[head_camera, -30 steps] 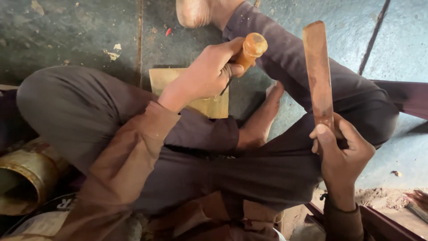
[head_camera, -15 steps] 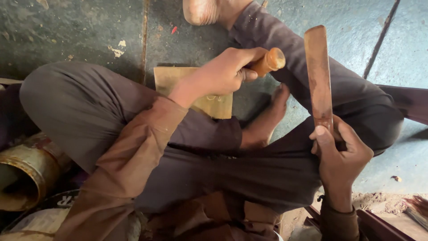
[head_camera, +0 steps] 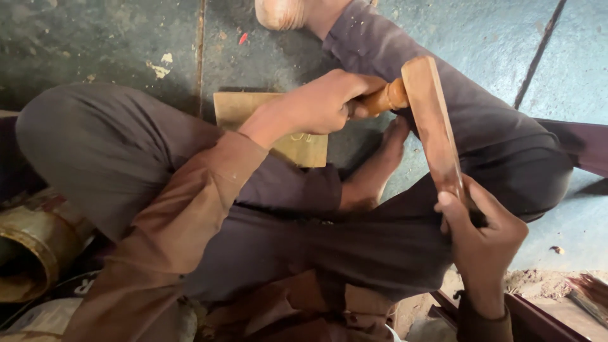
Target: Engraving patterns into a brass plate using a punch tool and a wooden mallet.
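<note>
I sit cross-legged on a grey-green stone floor. My left hand (head_camera: 326,101) is shut on the round orange-brown wooden handle of a tool (head_camera: 385,98), whose end meets the far part of a long flat wooden strip (head_camera: 434,123). My right hand (head_camera: 481,237) grips the near end of that strip, holding it up over my right knee. The tool's working end is hidden behind the strip. A flat pale wooden block (head_camera: 272,126) lies on the floor under my left forearm.
A bare foot (head_camera: 282,12) shows at the top edge and another foot (head_camera: 373,171) rests by the block. A dull brass-coloured round vessel (head_camera: 31,253) lies at the lower left. Dark wooden pieces and sawdust (head_camera: 538,285) sit at the lower right.
My left hand has carried the tool handle rightwards until it meets the strip. The strip has tilted, its far end leaning left towards the tool. My right hand stays near my knee.
</note>
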